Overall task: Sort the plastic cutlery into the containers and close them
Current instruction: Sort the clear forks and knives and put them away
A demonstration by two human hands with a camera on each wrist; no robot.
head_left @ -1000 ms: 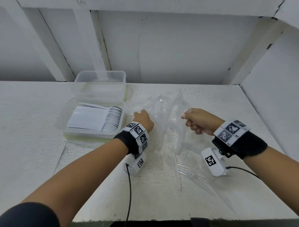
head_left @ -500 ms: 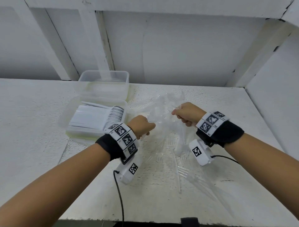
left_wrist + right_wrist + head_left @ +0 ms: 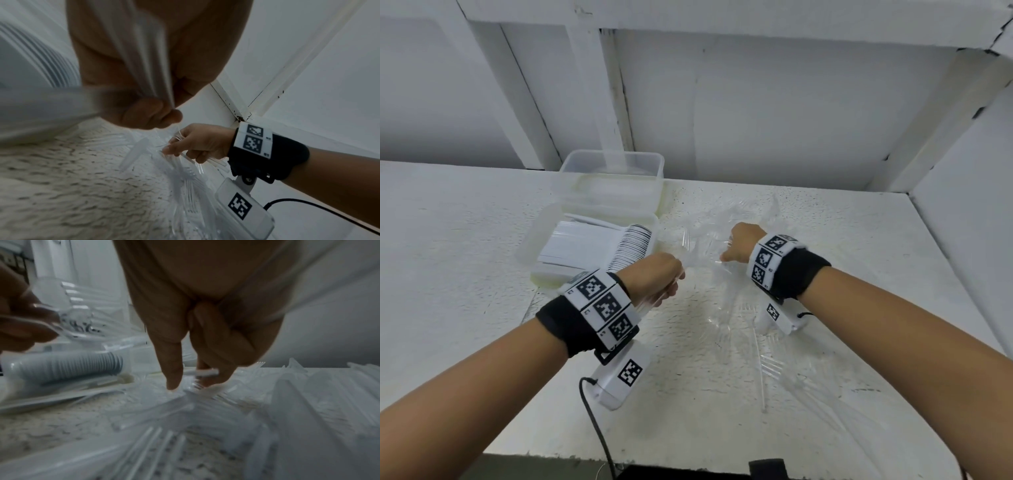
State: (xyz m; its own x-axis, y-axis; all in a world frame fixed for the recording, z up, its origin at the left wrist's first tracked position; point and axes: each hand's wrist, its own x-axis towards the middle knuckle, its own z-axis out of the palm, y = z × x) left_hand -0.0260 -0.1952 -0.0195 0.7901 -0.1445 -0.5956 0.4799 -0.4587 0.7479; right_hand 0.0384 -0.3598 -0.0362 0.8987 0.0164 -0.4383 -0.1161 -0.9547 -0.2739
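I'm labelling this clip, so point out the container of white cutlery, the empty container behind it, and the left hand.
container of white cutlery [image 3: 536,253]: head view, its left rim.
empty container [image 3: 613,164]: head view, its far wall.
left hand [image 3: 650,274]: head view, back of the hand.

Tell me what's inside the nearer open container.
The nearer container holds a packed row of white plastic spoons, bowls nested toward the right. Whatever lies beneath the row is covered.
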